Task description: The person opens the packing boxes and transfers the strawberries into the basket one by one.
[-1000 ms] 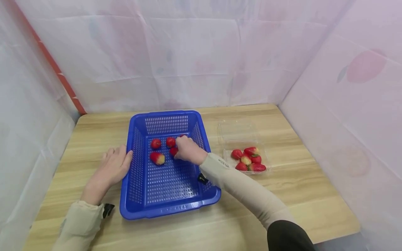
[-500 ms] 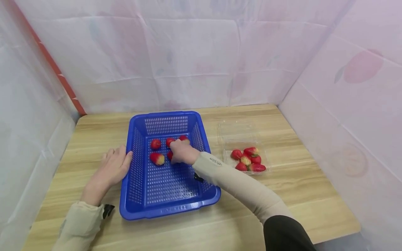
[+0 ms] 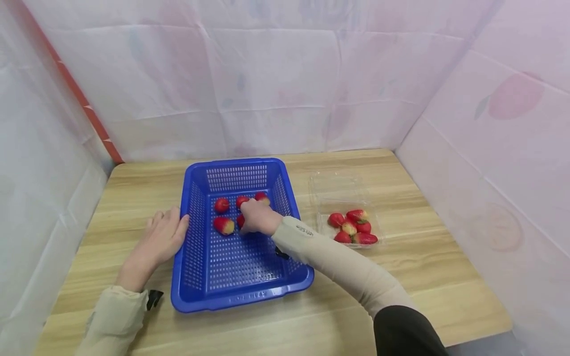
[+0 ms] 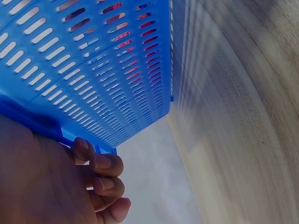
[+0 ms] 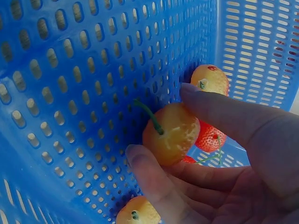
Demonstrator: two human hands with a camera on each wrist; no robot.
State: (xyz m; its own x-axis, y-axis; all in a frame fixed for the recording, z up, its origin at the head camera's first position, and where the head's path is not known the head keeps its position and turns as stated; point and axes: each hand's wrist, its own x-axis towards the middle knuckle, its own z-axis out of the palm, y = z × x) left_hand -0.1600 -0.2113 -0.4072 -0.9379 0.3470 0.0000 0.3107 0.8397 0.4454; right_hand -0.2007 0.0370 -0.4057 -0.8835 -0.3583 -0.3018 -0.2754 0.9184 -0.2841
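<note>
We see the berry [image 5: 170, 140], yellowish and pale-flecked round a curved green stem, clamped between thumb and fingers of the right hand [image 3: 260, 216], inside the blue basket [image 3: 242, 298]. Other berries [image 3: 223, 225] lie just beyond and to the left of that hand, while we find bare floor [image 3: 236, 264] toward the near edge. We see the left hand [image 3: 166, 235] rest against the left rim [image 3: 176, 262], fingers loosely bent

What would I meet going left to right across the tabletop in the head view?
Left hand at the rim of the blue basket → red-and-yellow strawberry in the basket → right hand over the basket floor → clear container with fruit inside.
</note>
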